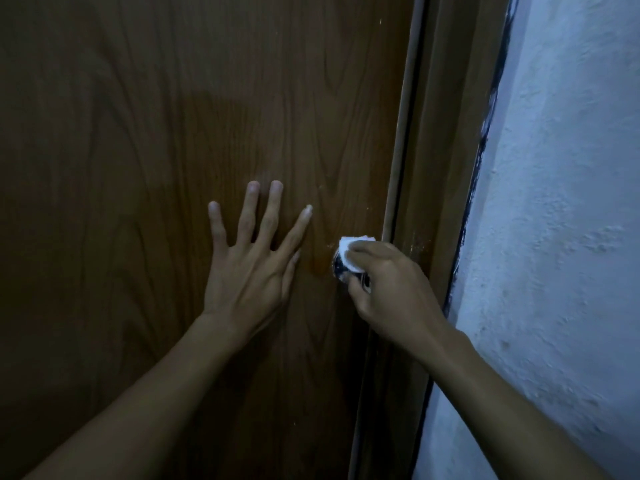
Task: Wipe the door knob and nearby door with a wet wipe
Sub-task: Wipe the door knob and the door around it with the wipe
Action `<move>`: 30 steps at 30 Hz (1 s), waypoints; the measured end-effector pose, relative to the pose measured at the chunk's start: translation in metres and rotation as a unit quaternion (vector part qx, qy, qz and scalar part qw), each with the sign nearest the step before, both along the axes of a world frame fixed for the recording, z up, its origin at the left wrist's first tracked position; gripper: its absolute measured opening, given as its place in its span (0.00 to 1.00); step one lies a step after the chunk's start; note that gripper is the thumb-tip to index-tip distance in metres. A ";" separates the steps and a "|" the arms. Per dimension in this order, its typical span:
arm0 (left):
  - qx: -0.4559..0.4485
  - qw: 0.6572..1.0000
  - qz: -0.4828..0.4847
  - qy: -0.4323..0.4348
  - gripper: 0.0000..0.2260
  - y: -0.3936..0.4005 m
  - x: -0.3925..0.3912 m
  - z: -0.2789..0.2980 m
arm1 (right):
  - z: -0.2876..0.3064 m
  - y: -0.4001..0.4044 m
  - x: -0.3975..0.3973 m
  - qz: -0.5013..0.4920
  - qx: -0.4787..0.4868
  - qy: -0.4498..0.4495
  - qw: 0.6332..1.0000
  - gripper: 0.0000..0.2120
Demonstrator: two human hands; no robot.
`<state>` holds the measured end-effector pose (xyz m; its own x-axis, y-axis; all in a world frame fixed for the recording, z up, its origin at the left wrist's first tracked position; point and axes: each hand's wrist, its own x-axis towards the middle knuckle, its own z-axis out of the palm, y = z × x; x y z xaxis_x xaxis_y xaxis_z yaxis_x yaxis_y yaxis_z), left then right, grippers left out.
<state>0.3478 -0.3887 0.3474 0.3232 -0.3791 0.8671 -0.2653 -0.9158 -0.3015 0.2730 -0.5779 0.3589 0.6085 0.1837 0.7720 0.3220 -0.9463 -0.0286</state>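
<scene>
1. Your right hand [391, 285] is curled around the wet wipe [349, 252], pressing it onto the door knob [341, 271]. The knob sits close to the right edge of the door [173, 116], just beside the door frame [436, 168], and is almost wholly hidden under the wipe and your fingers — only a dark, shiny sliver shows.

2. Your left hand [249, 268] lies flat on the door panel, fingers spread, holding nothing. It rests just left of the knob and looks set to brace the door, so leave it there while you rub.

3. The step in hand appears to be the knob itself. Keep the wipe wrapped over the knob and twist your wrist so the cloth travels all the way round, not only across the front face.

4. Work the wipe into the neck where the knob meets the door; grime likely gathers there, and from this view you cannot tell whether it has been reached.

5. Pale specks show on the wood above the knob and on the frame next to it — those belong to the nearby door and will likely need a pass next.

6. Press firmly but evenly; a bunched wipe can slip off a round, smooth knob.
</scene>
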 end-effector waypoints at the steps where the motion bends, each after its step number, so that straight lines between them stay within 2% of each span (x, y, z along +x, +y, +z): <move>1: 0.001 1.000 -0.001 -0.004 0.28 0.000 0.001 0.000 | 0.000 -0.001 -0.001 0.008 -0.012 0.006 1.000 0.15; 6: -0.002 1.000 0.003 -0.016 0.28 -0.001 0.003 -0.002 | 0.002 0.005 0.000 -0.004 0.109 -0.011 0.994 0.13; 9: -0.004 1.000 0.000 -0.013 0.28 -0.002 0.001 -0.003 | 0.004 0.006 0.002 -0.051 0.077 -0.018 0.996 0.10; 12: -0.004 1.000 0.000 -0.012 0.28 -0.002 -0.001 -0.003 | 0.005 0.000 0.001 -0.026 0.017 -0.011 0.999 0.12; 15: -0.004 1.000 0.001 -0.012 0.28 -0.002 -0.002 -0.002 | 0.006 -0.003 -0.001 0.019 0.060 -0.002 0.998 0.18; 19: -0.006 1.000 0.001 -0.013 0.28 -0.003 -0.002 -0.002 | 0.008 -0.001 0.001 -0.027 0.153 0.036 0.987 0.21; 22: -0.005 1.000 0.001 -0.010 0.27 -0.003 -0.002 -0.002 | 0.008 -0.003 -0.002 -0.005 0.113 0.023 0.993 0.17; 25: -0.005 1.000 0.001 -0.009 0.28 -0.002 -0.002 -0.003 | 0.006 -0.003 -0.005 0.037 0.098 0.013 0.994 0.17; 28: -0.005 1.000 0.002 -0.006 0.27 -0.002 -0.003 -0.003 | 0.006 -0.001 -0.004 0.019 0.175 0.039 0.984 0.19; 30: -0.004 1.000 0.003 -0.005 0.27 -0.003 -0.004 -0.003 | 0.008 -0.003 -0.001 -0.001 0.248 0.099 0.964 0.21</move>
<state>0.3440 -0.3912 0.3443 0.3168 -0.3693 0.8737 -0.2565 -0.9201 -0.2959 0.2718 -0.5812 0.3668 0.7533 -0.1798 0.6327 0.2618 -0.8005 -0.5391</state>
